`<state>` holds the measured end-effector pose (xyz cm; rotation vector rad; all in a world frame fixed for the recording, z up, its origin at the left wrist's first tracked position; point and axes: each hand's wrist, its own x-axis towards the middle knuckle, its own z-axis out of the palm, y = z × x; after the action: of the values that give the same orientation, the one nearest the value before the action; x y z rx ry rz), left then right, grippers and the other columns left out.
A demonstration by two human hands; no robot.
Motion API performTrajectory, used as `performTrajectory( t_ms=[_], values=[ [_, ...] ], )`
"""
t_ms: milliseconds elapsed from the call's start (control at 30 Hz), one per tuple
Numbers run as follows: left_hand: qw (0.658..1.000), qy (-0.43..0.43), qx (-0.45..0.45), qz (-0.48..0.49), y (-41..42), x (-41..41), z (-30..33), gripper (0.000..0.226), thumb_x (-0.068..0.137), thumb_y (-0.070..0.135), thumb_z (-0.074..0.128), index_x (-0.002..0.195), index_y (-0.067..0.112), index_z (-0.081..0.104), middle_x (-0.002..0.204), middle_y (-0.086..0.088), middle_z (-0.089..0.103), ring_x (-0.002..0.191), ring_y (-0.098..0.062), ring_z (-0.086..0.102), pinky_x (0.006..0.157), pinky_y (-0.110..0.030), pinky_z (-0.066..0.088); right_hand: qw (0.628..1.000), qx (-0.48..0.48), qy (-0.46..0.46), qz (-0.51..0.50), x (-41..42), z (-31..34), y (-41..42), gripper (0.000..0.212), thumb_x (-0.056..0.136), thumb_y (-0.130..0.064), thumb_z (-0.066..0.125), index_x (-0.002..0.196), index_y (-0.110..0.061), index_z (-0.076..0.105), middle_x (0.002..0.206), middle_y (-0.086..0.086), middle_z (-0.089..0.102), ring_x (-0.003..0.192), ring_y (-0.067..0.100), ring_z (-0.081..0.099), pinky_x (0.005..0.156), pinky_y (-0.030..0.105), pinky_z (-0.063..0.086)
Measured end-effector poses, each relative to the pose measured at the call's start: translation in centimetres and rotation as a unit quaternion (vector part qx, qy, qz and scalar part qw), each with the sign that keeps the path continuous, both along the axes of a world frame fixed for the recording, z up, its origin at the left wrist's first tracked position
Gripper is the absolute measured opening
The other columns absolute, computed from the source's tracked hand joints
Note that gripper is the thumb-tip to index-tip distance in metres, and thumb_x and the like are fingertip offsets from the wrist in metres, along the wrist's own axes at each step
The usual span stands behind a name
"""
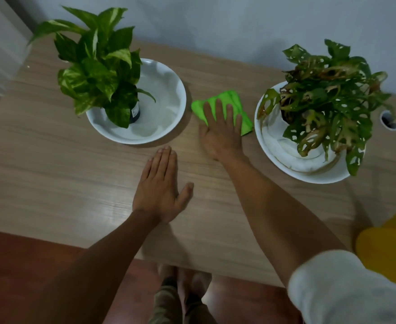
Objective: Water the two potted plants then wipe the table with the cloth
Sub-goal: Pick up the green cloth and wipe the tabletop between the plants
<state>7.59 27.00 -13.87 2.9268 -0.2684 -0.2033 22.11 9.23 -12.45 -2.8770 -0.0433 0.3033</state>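
A bright green cloth (229,99) lies on the wooden table (52,160) between the two plants. My right hand (222,132) presses flat on the cloth, fingers spread over it. My left hand (159,190) rests flat on the bare table nearer to me, fingers together, holding nothing. At the left a variegated green plant (98,66) in a dark pot stands in a white dish (169,90). On the right a plant with holed, partly brown leaves (325,106) stands in another white dish (286,164).
A yellow watering can (389,244) stands at the table's right front edge, partly cut off by the frame. A round cable hole (390,120) sits in the table behind the right plant. The wall runs along the table's far side. My feet show on the red-brown floor below.
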Motion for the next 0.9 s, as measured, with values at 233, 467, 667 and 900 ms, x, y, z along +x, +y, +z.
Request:
performTrajectory(
  t_ms=[233,467,667,900],
  values=[
    [1.000,0.000,0.000,0.006,-0.2,-0.2,0.3,0.091,0.104,0.067,0.026,0.167,0.004,0.008,0.177,-0.015,0.002,0.164,-0.025,-0.004,0.133,-0.048,0.008,1.000,-0.011,-0.015,-0.025,-6.0,-0.7,-2.6,0.063,0.105,-0.049,0.018,0.166,-0.034,0.007,0.175,-0.001,0.002,0.160,0.028,-0.003,0.127,0.052,-0.006],
    [1.000,-0.005,0.005,0.006,-0.1,-0.2,0.2,0.090,0.103,0.067,0.025,0.167,0.006,0.008,0.177,-0.014,0.004,0.164,-0.024,-0.003,0.133,-0.048,0.008,0.992,-0.002,-0.044,0.115,-10.4,-0.6,-1.9,0.062,0.105,-0.048,0.026,0.165,-0.033,0.017,0.174,-0.001,0.012,0.160,0.029,0.005,0.128,0.052,0.002],
    [1.000,-0.019,0.001,0.008,-0.1,-0.3,-0.1,0.090,0.104,0.068,0.026,0.167,0.007,0.007,0.177,-0.012,0.003,0.164,-0.023,-0.004,0.133,-0.046,0.006,1.000,-0.007,-0.017,0.006,-6.9,0.2,-2.7,0.063,0.106,-0.047,0.021,0.166,-0.033,0.008,0.175,-0.001,0.001,0.160,0.028,-0.004,0.128,0.052,-0.006],
    [1.000,-0.015,0.007,0.005,-0.1,-0.4,-0.2,0.091,0.102,0.068,0.024,0.167,0.006,0.009,0.177,-0.013,0.005,0.164,-0.024,-0.001,0.133,-0.046,0.007,0.990,-0.010,-0.024,0.136,-14.8,-0.2,-6.5,0.062,0.106,-0.050,0.022,0.165,-0.036,0.012,0.175,-0.004,0.007,0.161,0.025,0.000,0.128,0.050,-0.001]
  ],
)
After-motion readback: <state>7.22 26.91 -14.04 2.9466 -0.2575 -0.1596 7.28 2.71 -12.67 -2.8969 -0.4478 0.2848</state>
